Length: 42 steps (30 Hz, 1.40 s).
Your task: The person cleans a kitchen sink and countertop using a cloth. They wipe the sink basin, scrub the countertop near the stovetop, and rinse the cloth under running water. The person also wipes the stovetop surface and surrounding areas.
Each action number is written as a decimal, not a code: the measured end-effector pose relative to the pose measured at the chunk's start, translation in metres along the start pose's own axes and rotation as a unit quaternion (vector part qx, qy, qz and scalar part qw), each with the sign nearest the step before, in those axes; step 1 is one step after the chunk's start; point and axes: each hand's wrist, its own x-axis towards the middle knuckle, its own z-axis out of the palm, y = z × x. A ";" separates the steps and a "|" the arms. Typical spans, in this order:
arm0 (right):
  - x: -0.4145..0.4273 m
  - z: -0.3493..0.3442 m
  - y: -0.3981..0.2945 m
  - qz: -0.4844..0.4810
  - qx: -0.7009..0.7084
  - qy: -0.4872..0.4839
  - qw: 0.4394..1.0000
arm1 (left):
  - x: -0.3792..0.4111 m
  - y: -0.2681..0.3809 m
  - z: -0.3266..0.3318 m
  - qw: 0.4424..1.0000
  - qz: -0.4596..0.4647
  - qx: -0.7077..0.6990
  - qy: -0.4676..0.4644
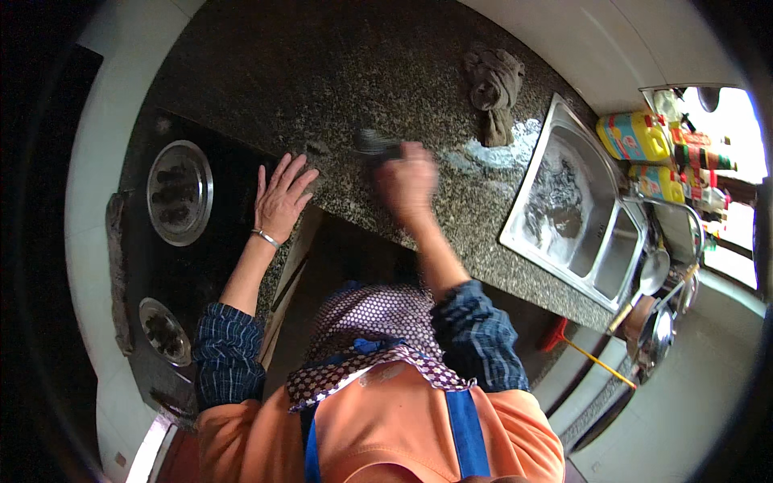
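My right hand (410, 181) is closed around a dark brush-like object (377, 148), blurred, held against the speckled granite countertop (386, 78). My left hand (281, 196), a metal bangle at its wrist, rests with fingers spread where the countertop meets the black glass cooktop (232, 151); it holds nothing. A crumpled grey-brown cloth (495, 81) lies on the granite near the back. White suds (513, 145) spread beside its lower end, towards the sink. Which side of the brush-like object faces the stone is hard to make out.
The steel sink (513, 226) at the right holds foamy water. Yellow jugs (631, 136) and several bottles line the window side. A ladle (655, 271) and pans (652, 332) stand beyond the sink. Round burners (180, 193) sit at the left; a rolled cloth (119, 271) lies along the cooktop's far edge.
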 end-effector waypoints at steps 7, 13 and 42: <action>0.012 -0.028 0.062 0.129 -0.232 0.044 0.963 | -0.008 -0.009 0.004 0.998 0.013 -0.059 0.021; 0.067 0.055 -0.051 -0.051 -0.105 0.044 0.992 | -0.006 -0.010 0.008 0.998 0.026 -0.054 -0.007; 0.016 -0.025 0.011 0.140 0.058 0.120 0.981 | 0.056 -0.012 0.005 0.998 -0.017 -0.028 0.050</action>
